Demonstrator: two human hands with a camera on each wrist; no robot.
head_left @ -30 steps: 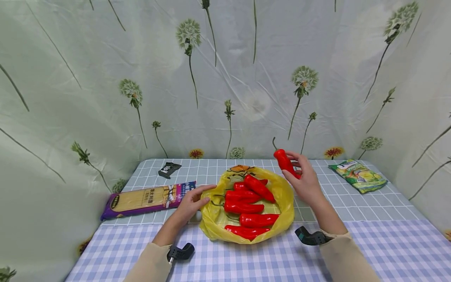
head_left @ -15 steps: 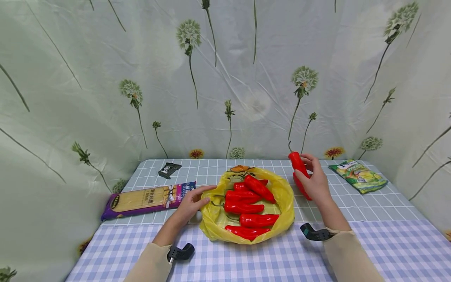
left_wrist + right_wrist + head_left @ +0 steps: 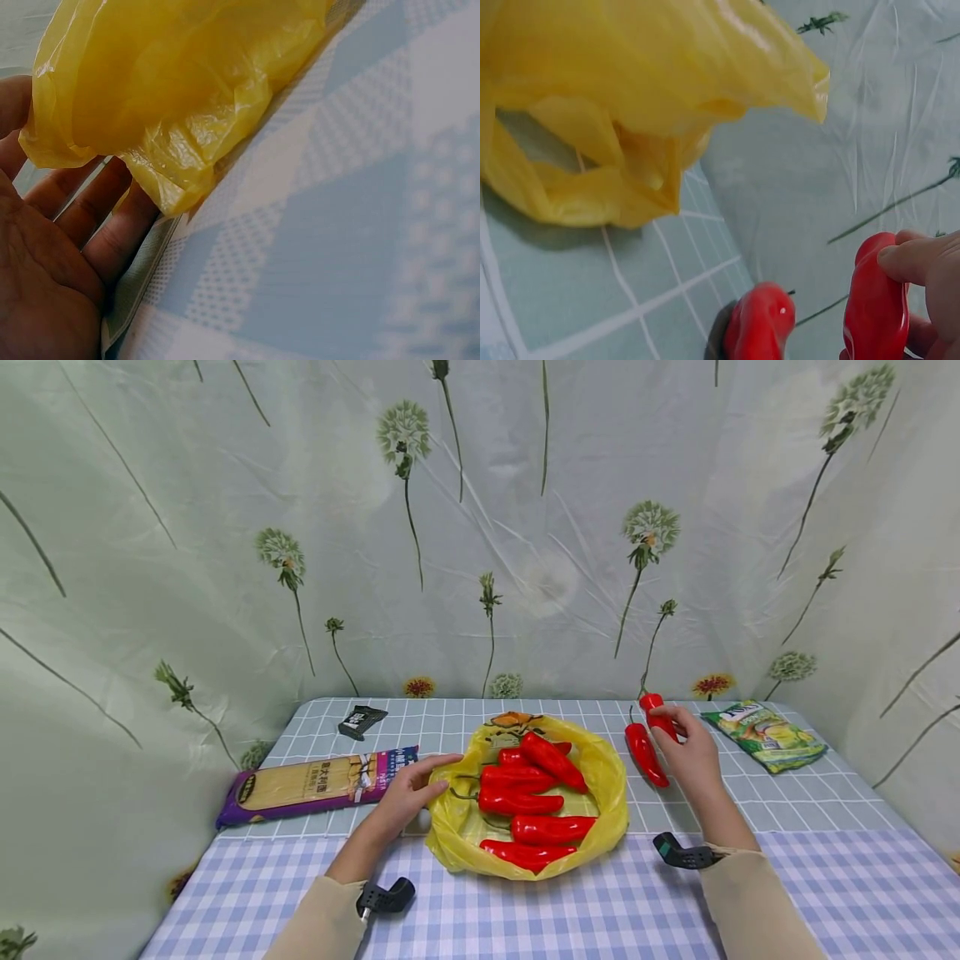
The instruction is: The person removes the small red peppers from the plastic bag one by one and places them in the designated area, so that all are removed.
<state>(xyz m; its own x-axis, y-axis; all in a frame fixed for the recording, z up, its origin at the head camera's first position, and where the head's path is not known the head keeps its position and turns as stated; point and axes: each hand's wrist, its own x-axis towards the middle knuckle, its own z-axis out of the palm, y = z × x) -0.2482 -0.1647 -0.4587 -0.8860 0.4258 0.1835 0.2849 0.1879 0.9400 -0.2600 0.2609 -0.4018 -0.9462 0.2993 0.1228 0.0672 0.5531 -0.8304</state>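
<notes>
A yellow plastic bag point(image 3: 606, 827) stands with its mouth rolled wide on the table, with several red peppers point(image 3: 520, 802) lying inside. My left hand point(image 3: 408, 789) touches the bag's left rim with its fingers fairly straight; in the left wrist view those fingers lie against the outside of the yellow plastic. To the right of the bag, my right hand point(image 3: 692, 756) pinches a red pepper point(image 3: 654, 708) between thumb and fingers, stem pointing away. Just left of it another red pepper point(image 3: 645, 755) lies on the cloth; both also show in the right wrist view.
A purple-edged pasta packet point(image 3: 315, 783) lies left of the bag, near my left hand. Behind it is a small black packet point(image 3: 362, 722). A green and yellow snack bag point(image 3: 767, 735) lies at the back right. A patterned curtain point(image 3: 525, 568) hangs behind the table.
My right hand has carried the held pepper rightward and down, from above the bag's rim to beside the loose pepper, uncovering that one. The left hand and bag stay put.
</notes>
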